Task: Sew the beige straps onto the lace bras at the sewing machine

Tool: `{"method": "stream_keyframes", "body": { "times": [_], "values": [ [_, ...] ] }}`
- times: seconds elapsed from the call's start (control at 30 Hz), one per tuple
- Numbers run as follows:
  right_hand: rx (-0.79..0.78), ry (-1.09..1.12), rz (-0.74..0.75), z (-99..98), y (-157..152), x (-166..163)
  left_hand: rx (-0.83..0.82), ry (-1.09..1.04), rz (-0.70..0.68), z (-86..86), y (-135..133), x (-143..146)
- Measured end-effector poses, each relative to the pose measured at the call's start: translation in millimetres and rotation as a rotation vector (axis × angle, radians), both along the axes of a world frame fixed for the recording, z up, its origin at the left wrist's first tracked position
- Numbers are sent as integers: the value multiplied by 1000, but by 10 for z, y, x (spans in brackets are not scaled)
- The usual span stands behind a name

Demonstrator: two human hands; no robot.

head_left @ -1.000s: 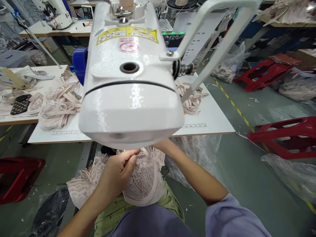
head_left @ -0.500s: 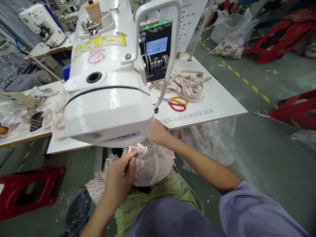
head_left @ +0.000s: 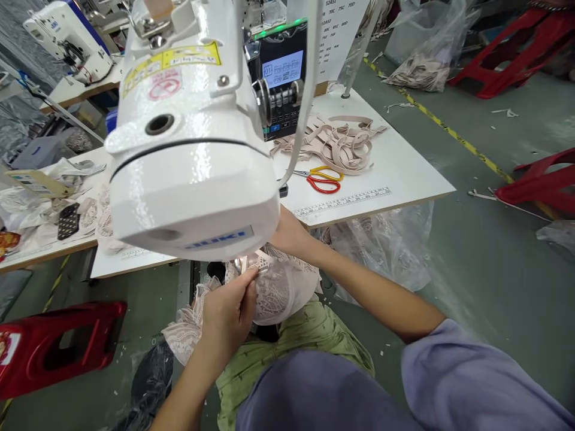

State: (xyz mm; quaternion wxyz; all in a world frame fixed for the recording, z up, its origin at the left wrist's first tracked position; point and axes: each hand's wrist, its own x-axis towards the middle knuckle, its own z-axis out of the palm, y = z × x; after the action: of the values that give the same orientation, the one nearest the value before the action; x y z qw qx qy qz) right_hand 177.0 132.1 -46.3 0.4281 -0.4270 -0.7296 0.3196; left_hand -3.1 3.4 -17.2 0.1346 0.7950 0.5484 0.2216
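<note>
A pale pink lace bra (head_left: pixel 281 287) hangs below the head of a white sewing machine (head_left: pixel 193 197), over my lap. My left hand (head_left: pixel 229 308) pinches the lace edge of the bra between thumb and fingers, just under the machine head. Partly behind the machine head, my right hand (head_left: pixel 290 236) reaches in at the upper edge of the bra; its fingers are hidden. The needle area is also out of sight behind the machine head. More ruffled lace (head_left: pixel 186 329) droops to the left of my left hand.
On the white table (head_left: pixel 413 173) lie scissors (head_left: pixel 324 179) with red and yellow handles, a heap of beige straps (head_left: pixel 344 143) and a printed ruler strip (head_left: pixel 345 202). A control panel (head_left: pixel 283 78) stands behind the machine. Red stools (head_left: pixel 63 341) are on the floor.
My left hand has shifted slightly right along the lace edge, nearer the right hand. The camera view has tilted a little, and the machine head appears further up and left.
</note>
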Motion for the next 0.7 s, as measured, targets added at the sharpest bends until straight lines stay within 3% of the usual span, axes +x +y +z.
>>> {"method": "stream_keyframes", "body": {
  "times": [0.2,0.3,0.4,0.53,0.7],
  "values": [
    [-28,31,-15,45,-33,24,-66,40,96,-43,-42,-37],
    [-23,36,-21,46,-51,25,139,50,174,-82,-71,25],
    [-40,21,-23,16,-70,13,327,88,167,-116,-119,223],
    [-43,2,-57,-18,-95,-7,293,190,166,-137,-175,482],
    [-46,-15,-76,-2,-99,-35,273,220,176,-145,-193,476]
  ]
}}
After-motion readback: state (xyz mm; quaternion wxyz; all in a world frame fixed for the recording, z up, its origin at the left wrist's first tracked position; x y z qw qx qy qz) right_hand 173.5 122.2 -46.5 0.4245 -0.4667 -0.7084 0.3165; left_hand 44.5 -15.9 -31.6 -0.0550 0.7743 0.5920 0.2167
